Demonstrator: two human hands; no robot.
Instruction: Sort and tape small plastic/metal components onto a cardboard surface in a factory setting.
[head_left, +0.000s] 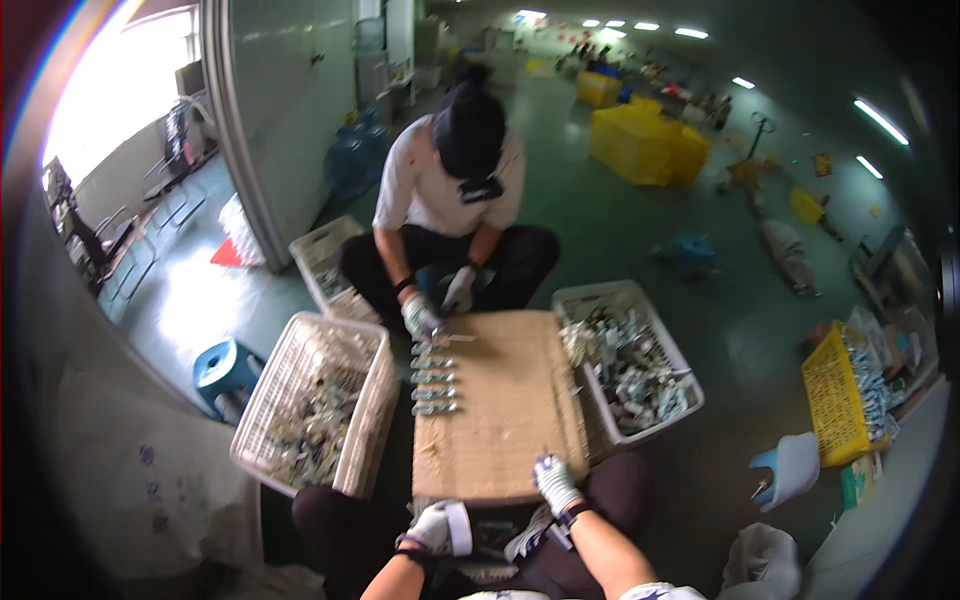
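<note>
- Your gloved left hand (434,526) is just off the near edge, touching a white curved piece (459,529); you cannot tell whether its fingers pinch it.
- Your gloved right hand (556,481) sits curled at the near right corner of the tabletop (510,420); any pinched item is too small to tell.
- Left of the tabletop, a white crate (375,415) holds mixed pieces.
- The metal pieces (434,378) lie in a row along the tabletop's left side.
- Beyond it, facing you, a co-worker (455,170) reaches a gloved hand (421,318) to the row's far end.
</note>
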